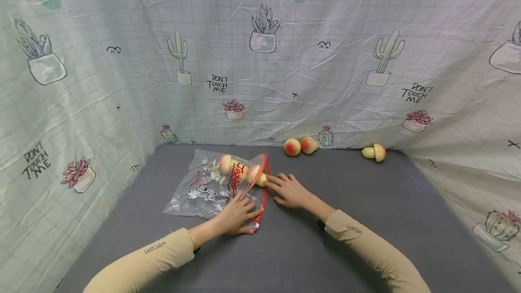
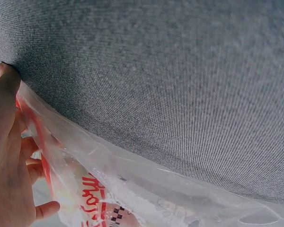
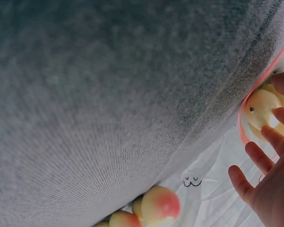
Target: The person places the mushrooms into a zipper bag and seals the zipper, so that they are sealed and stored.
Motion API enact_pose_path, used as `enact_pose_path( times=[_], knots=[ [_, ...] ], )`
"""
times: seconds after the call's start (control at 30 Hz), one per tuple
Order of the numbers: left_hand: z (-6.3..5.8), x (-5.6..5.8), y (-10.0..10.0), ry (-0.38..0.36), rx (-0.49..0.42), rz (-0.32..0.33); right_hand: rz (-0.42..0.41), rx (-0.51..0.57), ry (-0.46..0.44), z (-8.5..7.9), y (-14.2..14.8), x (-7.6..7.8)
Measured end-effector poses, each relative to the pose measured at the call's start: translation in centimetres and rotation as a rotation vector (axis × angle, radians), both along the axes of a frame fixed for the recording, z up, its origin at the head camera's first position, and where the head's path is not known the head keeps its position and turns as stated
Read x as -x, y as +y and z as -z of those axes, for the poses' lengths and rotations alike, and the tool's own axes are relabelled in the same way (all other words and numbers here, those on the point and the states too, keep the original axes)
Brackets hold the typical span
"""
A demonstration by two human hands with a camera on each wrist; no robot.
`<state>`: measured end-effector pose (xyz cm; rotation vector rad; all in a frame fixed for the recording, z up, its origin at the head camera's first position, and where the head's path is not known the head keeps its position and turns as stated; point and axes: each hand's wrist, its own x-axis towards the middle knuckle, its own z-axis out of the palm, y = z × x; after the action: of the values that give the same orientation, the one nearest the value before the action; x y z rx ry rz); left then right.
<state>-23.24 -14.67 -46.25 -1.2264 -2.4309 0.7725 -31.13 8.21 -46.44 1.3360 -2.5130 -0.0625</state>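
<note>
A clear plastic zip bag [image 1: 179, 198] with a red zipper edge lies on the grey tabletop, its mouth toward the right. Several yellow toy mushrooms with red-tinged caps, such as this toy mushroom [image 1: 240, 172], are inside it. My left hand [image 1: 237, 215] holds the bag at its mouth, near the zipper's slider. In the left wrist view, the fingers are bent beside the red edge. At the far side of the mouth, my right hand [image 1: 291, 191] has its fingers spread. Its fingertips touch the pale end of a mushroom [image 3: 261, 109] at the opening.
Two rounded red-and-yellow pieces [image 1: 292, 147] sit side by side at the back edge of the table [image 1: 346, 184]. Another toy mushroom [image 1: 379, 152] lies on its side at the back right. A cactus-print curtain [image 1: 293, 80] surrounds the back and sides.
</note>
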Motion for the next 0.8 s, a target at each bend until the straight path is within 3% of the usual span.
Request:
enact_pose_path(
  times=[0.8],
  knots=[
    [-0.3,-0.2,0.2,-0.013,0.042,-0.028,0.006,0.005,-0.039,0.0,-1.1,0.6]
  ],
)
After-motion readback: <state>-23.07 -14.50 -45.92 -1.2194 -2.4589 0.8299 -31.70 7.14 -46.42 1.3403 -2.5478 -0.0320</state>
